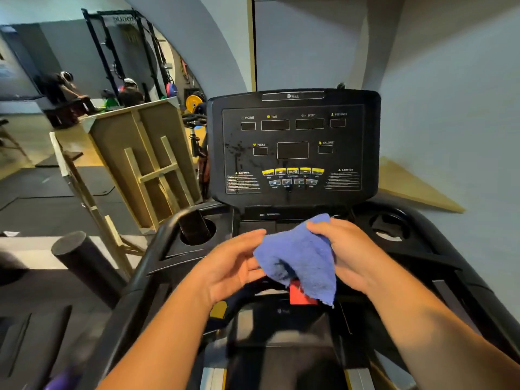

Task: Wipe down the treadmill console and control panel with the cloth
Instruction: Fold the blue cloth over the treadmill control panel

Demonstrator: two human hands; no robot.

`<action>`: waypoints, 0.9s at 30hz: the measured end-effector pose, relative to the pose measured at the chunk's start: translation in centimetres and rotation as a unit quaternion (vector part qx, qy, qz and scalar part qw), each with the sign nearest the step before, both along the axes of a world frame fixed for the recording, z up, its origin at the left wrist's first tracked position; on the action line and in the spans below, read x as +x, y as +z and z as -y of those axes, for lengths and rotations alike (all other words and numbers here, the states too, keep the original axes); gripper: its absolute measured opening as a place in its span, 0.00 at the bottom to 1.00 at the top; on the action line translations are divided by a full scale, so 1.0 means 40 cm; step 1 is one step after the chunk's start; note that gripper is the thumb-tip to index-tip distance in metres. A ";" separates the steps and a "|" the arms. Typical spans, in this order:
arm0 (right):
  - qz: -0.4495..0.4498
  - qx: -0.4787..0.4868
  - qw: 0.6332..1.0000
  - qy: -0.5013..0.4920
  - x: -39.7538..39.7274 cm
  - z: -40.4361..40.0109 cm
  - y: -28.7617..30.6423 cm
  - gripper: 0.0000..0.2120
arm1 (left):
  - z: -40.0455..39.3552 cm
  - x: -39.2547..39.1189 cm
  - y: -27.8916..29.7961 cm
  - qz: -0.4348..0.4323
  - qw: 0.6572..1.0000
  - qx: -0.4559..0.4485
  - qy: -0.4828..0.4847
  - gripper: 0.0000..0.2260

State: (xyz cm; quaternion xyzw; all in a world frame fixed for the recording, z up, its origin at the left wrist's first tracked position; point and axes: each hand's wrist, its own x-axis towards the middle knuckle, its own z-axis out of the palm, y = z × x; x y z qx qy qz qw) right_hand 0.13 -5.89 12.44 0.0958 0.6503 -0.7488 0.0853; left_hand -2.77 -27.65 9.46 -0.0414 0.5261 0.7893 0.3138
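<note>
The black treadmill console (292,144) stands upright ahead, with dark display windows and wet spots on its left half. A row of yellow and grey buttons forms the control panel (292,177) low on it. A blue cloth (301,260) hangs in front of me, below the console. My right hand (342,254) grips its upper right edge. My left hand (235,266) holds its left edge with fingers partly spread. A red safety tag (299,296) shows under the cloth.
Cup holders sit on each side of the deck, the left one (198,229) and the right one (389,226). A black handrail (81,257) juts out on the left. A wooden frame (149,161) stands beside the treadmill. People are far off at a rack.
</note>
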 end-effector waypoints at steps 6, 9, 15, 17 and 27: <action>-0.029 0.159 0.987 -0.022 0.033 -0.061 -0.039 0.27 | -0.028 0.049 0.047 -0.224 0.953 -0.198 0.042 0.15; -0.111 0.281 0.951 0.061 0.064 -0.089 -0.046 0.21 | -0.033 0.075 0.030 -0.368 0.848 -0.377 0.047 0.17; -0.187 0.481 0.842 0.160 0.085 -0.096 -0.080 0.06 | -0.030 0.096 -0.005 -0.491 0.729 -0.474 -0.052 0.01; -0.173 0.411 0.875 0.189 0.095 -0.103 -0.045 0.06 | -0.019 0.095 0.025 -0.449 0.784 -0.421 -0.078 0.02; 0.056 -0.456 0.888 0.026 0.107 0.009 -0.056 0.11 | -0.081 0.084 0.083 -0.261 0.929 -0.259 0.038 0.08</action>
